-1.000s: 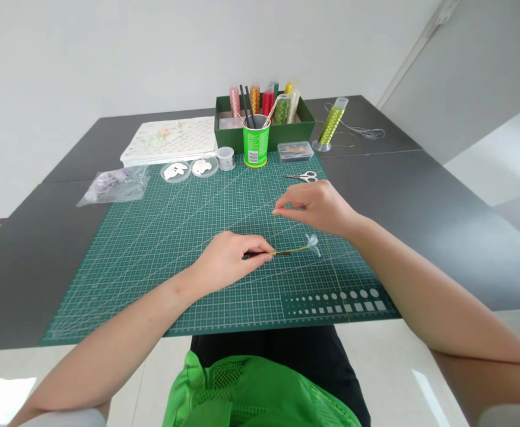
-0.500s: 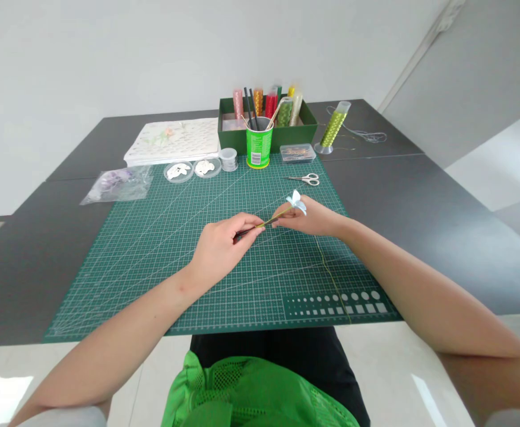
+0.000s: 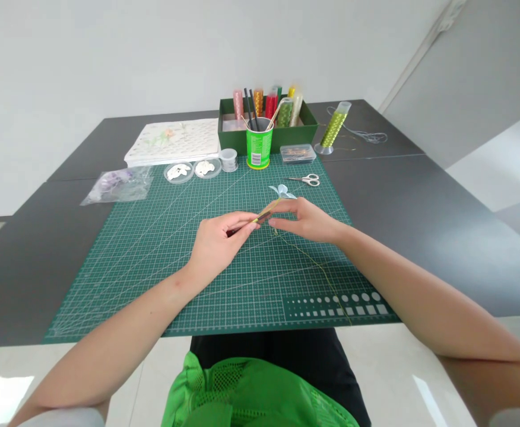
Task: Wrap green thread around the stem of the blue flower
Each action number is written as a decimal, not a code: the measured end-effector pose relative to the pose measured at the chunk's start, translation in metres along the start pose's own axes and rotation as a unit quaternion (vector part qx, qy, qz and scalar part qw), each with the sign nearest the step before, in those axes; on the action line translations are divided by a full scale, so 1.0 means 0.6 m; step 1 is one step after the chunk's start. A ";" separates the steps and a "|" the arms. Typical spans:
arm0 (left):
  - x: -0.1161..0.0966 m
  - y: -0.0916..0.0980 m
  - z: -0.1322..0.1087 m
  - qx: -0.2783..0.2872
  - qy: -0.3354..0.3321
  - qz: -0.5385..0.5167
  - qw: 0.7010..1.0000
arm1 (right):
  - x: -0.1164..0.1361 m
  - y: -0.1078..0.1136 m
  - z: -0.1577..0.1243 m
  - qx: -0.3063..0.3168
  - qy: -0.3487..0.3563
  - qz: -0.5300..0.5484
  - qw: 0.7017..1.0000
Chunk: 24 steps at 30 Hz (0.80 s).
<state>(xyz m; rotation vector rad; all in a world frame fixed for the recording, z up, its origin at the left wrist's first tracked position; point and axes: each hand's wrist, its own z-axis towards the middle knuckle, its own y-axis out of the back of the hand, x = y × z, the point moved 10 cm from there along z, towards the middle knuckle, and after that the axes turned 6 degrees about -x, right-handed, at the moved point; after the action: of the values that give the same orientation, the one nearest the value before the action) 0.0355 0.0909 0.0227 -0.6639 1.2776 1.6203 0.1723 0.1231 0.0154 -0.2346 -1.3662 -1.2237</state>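
My left hand (image 3: 218,244) is closed, pinching the thin green stem of a handmade flower together with a dark slim stick (image 3: 263,217). The pale blue flower (image 3: 282,191) tops the stem, beyond the fingers of my right hand (image 3: 307,220). That hand is at the stem with its thumb and index finger apart, curved around it; its other fingers are partly hidden. A fine yellow-green thread (image 3: 323,270) trails from below the right fingertips across the green cutting mat (image 3: 139,267) to its front edge.
Small scissors (image 3: 307,179) lie beyond my hands. Behind are a green can (image 3: 259,148) with sticks, a clear case (image 3: 297,153), a dark green box (image 3: 237,142) of thread spools and a green spool (image 3: 335,127). Leftward sit dishes of white pieces (image 3: 178,172), a plastic bag (image 3: 117,184) and a white slab (image 3: 139,153).
The flower has swung left and tilted away from me. My right thumb and index finger have spread apart, and the thread now reaches further left, below the fingertips.
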 end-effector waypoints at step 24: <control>-0.003 0.004 -0.001 -0.008 0.018 -0.035 0.999 | -0.002 -0.042 -0.007 -0.028 -0.075 0.220 0.972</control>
<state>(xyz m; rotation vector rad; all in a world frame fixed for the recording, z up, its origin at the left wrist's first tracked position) 0.0342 0.0895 0.0249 -0.7428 1.2551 1.5701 0.1562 0.1097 0.0007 -0.6471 -1.3186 -0.8843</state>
